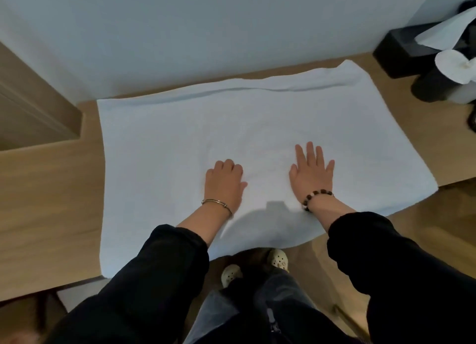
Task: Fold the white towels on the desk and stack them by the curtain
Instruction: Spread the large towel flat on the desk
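Touching white towel (180,127): left hand (225,181), right hand (311,175).

At 6 o'clock the near edge of the white towel (257,137) is partly covered by the left sleeve (159,271) and the right sleeve (381,248). The fingertips of the left hand (224,183) bend down out of sight, so whether they pinch the cloth or only press it cannot be told. The desk (46,189) runs off the picture at 9 and at 3 o'clock. At 2 o'clock a black box (401,47) and a paper roll (454,64) are cut by the right edge; the dark thing (432,87) under the roll is unclear. A dark sliver (473,119) at 3 o'clock cannot be named. Trouser legs (283,305) hide parts of two pale clogs (278,260). The 7 o'clock corner is blurred.
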Demonstrator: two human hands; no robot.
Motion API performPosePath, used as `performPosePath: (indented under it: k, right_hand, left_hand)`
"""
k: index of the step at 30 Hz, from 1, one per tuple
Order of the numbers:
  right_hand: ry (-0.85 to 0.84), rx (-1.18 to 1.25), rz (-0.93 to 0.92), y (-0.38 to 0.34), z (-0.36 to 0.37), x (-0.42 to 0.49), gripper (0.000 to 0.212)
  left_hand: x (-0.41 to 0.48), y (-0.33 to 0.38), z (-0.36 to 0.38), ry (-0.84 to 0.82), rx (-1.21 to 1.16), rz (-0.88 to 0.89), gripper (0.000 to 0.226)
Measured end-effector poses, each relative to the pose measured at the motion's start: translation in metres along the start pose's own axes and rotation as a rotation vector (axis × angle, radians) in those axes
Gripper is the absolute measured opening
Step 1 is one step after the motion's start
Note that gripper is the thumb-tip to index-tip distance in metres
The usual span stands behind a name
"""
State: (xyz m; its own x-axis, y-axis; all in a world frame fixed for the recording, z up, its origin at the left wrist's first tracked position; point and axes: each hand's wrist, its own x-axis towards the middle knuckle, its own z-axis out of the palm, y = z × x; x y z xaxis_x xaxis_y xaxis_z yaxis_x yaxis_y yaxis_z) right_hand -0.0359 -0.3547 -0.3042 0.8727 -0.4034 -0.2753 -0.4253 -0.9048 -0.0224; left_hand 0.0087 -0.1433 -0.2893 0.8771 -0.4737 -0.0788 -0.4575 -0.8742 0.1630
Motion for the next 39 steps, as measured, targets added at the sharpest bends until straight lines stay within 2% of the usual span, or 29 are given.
performPosePath:
  k: [4,9,13,15,17,19,22,25,29,32,34,39]
  right_hand:
    - [0.004,-0.011,-0.012,0.002,-0.001,0.0,0.056]
    - [-0.003,-0.004,-0.041,0.007,0.0,0.0,0.056]
    - [-0.075,-0.023,0.042,-0.006,-0.009,-0.002,0.055]
    - [-0.065,-0.038,0.085,-0.026,-0.015,-0.007,0.058]
    - [0.006,-0.067,-0.04,-0.054,-0.018,-0.014,0.058]
    - [0.046,-0.072,-0.265,-0.088,-0.015,-0.025,0.059]
    - [-0.072,-0.105,-0.489,-0.133,-0.002,-0.039,0.06]
    - [-0.14,-0.12,-0.462,-0.151,0.009,-0.043,0.06]
    - [-0.125,-0.144,-0.445,-0.151,0.012,-0.044,0.06]
    - [-0.113,-0.147,-0.443,-0.152,0.012,-0.044,0.061]
    - [-0.103,-0.147,-0.44,-0.153,0.012,-0.043,0.061]
    - [-0.106,-0.165,-0.433,-0.153,0.013,-0.043,0.061]
  left_hand:
    - [0.009,0.004,-0.005,-0.03,0.004,0.006,0.012]
    - [0.012,-0.01,-0.01,-0.041,0.115,0.076,0.022]
    - [-0.004,-0.039,-0.011,0.035,-0.143,-0.018,0.017]
    - [-0.017,-0.055,-0.013,0.076,-0.202,-0.054,0.024]
    - [-0.031,-0.074,-0.015,0.101,-0.104,-0.191,0.036]
    - [-0.044,-0.094,-0.019,0.13,-0.033,-0.4,0.041]
    - [-0.068,-0.124,-0.023,0.205,-0.222,-0.663,0.052]
    - [-0.091,-0.141,-0.029,0.235,-0.324,-0.92,0.063]
    - [-0.106,-0.16,-0.037,0.067,-0.375,-1.158,0.074]
    - [-0.114,-0.177,-0.04,-0.018,-0.619,-1.218,0.074]
    - [-0.117,-0.187,-0.044,-0.055,-0.799,-1.193,0.07]
    - [-0.134,-0.203,-0.056,-0.001,-1.169,-1.046,0.035]
